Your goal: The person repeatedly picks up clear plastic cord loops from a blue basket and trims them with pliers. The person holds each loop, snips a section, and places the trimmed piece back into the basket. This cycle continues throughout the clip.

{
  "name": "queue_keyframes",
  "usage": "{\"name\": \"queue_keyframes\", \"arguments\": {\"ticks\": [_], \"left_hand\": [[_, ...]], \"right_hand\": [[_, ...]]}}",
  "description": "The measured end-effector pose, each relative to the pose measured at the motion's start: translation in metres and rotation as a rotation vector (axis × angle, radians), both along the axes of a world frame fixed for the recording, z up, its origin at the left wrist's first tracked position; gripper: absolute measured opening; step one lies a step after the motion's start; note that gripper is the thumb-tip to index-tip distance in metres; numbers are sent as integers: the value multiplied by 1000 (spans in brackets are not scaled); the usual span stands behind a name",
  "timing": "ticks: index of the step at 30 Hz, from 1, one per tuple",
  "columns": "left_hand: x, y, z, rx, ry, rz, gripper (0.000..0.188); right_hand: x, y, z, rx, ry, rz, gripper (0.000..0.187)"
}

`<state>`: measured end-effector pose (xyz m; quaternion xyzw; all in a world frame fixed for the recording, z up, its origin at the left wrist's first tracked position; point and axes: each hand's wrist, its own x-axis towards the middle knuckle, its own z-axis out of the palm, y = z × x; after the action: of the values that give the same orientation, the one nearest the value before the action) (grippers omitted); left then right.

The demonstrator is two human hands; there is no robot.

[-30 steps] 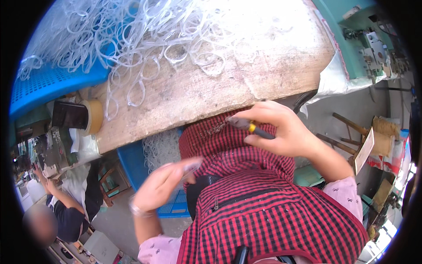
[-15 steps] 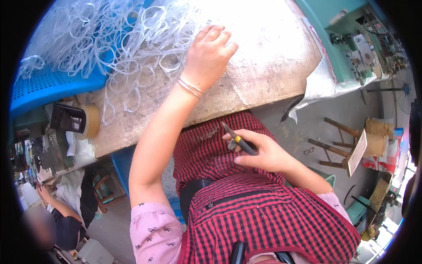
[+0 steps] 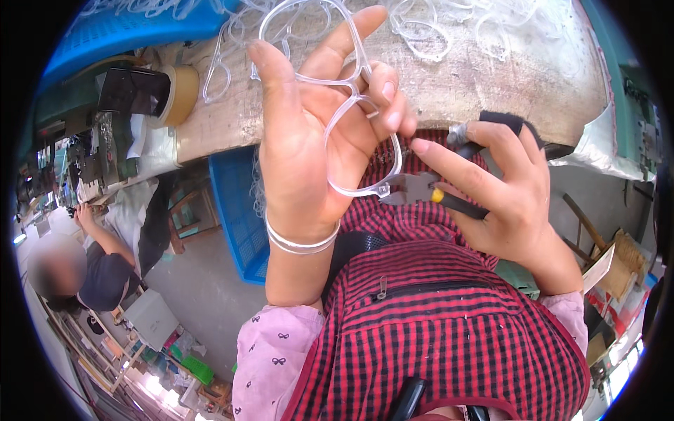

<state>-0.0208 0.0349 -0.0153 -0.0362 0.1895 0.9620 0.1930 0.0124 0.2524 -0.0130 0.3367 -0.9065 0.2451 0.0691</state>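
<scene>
A clear plastic eyeglass frame [image 3: 342, 83] is held upright on end in my left hand [image 3: 298, 151], palm turned up. The thumb and index finger are raised beside its upper rim, and the other fingers curl around the bridge and lower rim. My right hand [image 3: 516, 193] grips cutting pliers [image 3: 414, 189] with dark handles and a yellow band. Their jaws meet the lower outer corner of the frame; whether they are closed on it is hard to see. Several more clear frames [image 3: 425, 38] lie on the worktable [image 3: 239, 119] beyond my hands.
A blue basket [image 3: 133, 38] with clear frames stands at the far left. Near it are a tape roll [image 3: 184, 95] and a dark holder. Another blue crate [image 3: 235, 217] sits below the table edge. A co-worker [image 3: 105, 277] sits at left; a wooden stool [image 3: 597, 266] stands at right.
My left hand has come back from the pile and now holds an eyeglass frame. The pliers in my right hand have risen to the frame's corner. The view has shifted left.
</scene>
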Motion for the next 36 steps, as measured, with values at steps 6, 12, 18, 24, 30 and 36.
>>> {"name": "queue_keyframes", "arguments": {"ticks": [6, 12, 18, 24, 30, 36], "left_hand": [[7, -2, -1, -132, -1, 45, 108], [11, -5, -1, -217, 18, 85, 108], [12, -5, -2, -315, 55, 166, 108], [6, -3, -7, -520, 206, 485, 108], [2, 0, -16, -668, 449, 722, 110], [14, 10, -15, -954, 388, 839, 106]], "right_hand": [[-16, -4, 9, 109, 204, 143, 56], [-44, -9, 23, 249, 506, 290, 47], [-51, -9, 27, 294, 454, 353, 37], [-13, -8, -10, -138, -70, 95, 45], [13, -28, -4, -60, -48, -197, 58], [23, -35, -26, -122, -165, -233, 48]]}}
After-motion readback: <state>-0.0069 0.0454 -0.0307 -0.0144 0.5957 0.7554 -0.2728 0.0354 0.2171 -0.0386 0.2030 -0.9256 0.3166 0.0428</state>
